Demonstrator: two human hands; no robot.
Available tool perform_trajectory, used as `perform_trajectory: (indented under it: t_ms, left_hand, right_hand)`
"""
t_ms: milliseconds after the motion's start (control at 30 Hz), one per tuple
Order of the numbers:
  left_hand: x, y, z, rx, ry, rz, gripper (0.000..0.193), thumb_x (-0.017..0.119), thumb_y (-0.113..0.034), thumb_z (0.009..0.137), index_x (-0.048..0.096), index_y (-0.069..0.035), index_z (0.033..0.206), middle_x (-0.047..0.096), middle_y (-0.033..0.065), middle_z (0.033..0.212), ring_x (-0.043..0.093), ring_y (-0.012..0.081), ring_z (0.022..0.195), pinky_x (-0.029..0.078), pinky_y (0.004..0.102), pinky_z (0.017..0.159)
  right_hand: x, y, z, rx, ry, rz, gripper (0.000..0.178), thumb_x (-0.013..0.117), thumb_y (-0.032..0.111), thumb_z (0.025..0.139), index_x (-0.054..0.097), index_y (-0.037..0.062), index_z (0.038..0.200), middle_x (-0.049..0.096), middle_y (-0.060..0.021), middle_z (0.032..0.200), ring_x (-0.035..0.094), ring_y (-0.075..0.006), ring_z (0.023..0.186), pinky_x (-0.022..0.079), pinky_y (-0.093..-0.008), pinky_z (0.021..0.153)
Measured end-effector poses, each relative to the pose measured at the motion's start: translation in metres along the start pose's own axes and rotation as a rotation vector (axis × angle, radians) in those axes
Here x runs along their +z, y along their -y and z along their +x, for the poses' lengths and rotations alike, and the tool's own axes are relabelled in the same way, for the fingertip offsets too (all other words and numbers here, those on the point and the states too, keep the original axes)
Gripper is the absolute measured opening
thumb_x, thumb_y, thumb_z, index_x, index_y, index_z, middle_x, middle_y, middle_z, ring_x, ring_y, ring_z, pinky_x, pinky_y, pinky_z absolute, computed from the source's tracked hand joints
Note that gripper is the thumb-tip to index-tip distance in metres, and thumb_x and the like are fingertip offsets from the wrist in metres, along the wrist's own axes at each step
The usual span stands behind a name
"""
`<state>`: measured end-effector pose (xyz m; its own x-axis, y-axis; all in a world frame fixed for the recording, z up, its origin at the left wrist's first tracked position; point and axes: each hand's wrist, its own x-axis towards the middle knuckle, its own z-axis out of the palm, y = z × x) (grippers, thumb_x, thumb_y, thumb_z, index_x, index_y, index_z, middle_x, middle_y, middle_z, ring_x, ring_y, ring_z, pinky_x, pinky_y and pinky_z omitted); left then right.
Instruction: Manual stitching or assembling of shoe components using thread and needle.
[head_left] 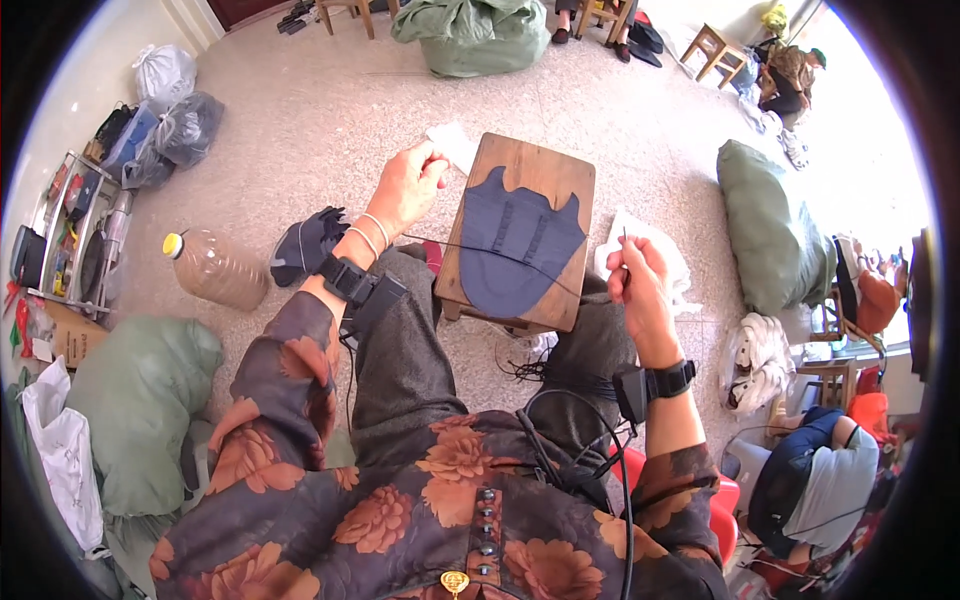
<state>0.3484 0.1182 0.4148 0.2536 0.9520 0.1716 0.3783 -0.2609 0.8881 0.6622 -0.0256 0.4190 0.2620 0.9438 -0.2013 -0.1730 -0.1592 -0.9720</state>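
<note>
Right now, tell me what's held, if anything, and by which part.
The right hand pinches a thin, needle-like thing below its protruding tip; for the left hand, I cannot tell.

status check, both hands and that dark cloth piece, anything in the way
Left hand pinched, contents unclear; right hand pinching a thin object. Dark cloth piece lying on wooden stool. Dark strand crossing over it.

Two hands (408, 182) (642, 285) showed up close, with two black wrist straps (345, 279) (675, 378), two pale bracelets (378, 228) (362, 238) and two trouser legs (398, 345) (595, 355) — then one small wooden table (568, 175), one flat dark cloth (515, 272), one yellow-capped bottle (222, 268), one gold pendant (455, 580) — and at least three green sacks (482, 48) (765, 225) (145, 410)
</note>
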Motion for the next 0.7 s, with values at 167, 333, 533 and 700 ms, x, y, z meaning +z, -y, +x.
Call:
perform_trajectory:
  t_ms: [167, 333, 533, 700]
  left_hand:
    - [0.015, 0.01, 0.011, 0.166, -0.08, 0.303, 0.016, 0.053, -0.015, 0.096, 0.064, -0.003, 0.098, 0.065, 0.011, 0.074, 0.063, 0.0216, 0.068, 0.051, 0.0347, 0.067]
    - [0.08, 0.032, -0.013, 0.215, 0.109, 0.316, 0.009, 0.059, -0.013, 0.091, 0.064, -0.005, 0.092, 0.063, 0.0154, 0.09, 0.063, 0.0342, 0.088, 0.05, 0.0422, 0.081]
    - [0.126, 0.053, -0.034, 0.249, 0.12, 0.34, 0.005, 0.065, -0.012, 0.086, 0.065, -0.006, 0.085, 0.061, 0.0103, 0.087, 0.059, 0.0309, 0.089, 0.048, 0.0406, 0.081]
    - [0.132, 0.053, -0.036, 0.225, 0.14, 0.394, 0.005, 0.067, -0.015, 0.086, 0.066, -0.011, 0.084, 0.062, 0.0037, 0.087, 0.06, 0.0248, 0.089, 0.043, 0.0384, 0.079]
  right_hand:
    - [-0.018, -0.018, 0.002, 0.042, -0.02, -0.06, 0.018, 0.052, 0.024, 0.103, 0.053, 0.0059, 0.104, 0.061, -0.005, 0.078, 0.053, -0.0091, 0.05, 0.042, -0.0224, 0.045]
    - [0.004, -0.085, 0.035, -0.093, 0.05, -0.493, 0.007, 0.062, 0.007, 0.089, 0.064, 0.0009, 0.087, 0.061, -0.0044, 0.076, 0.059, -0.0132, 0.065, 0.049, -0.0283, 0.059]
    - [0.025, -0.104, 0.05, -0.437, 0.099, -0.898, 0.004, 0.063, 0.003, 0.081, 0.061, 0.0009, 0.079, 0.059, -0.0143, 0.074, 0.059, -0.0309, 0.069, 0.049, -0.0407, 0.065]
    - [0.024, -0.106, 0.051, -0.372, 0.084, -0.912, 0.005, 0.062, 0.003, 0.082, 0.058, 0.0011, 0.08, 0.058, -0.0157, 0.073, 0.059, -0.0347, 0.071, 0.048, -0.0443, 0.066]
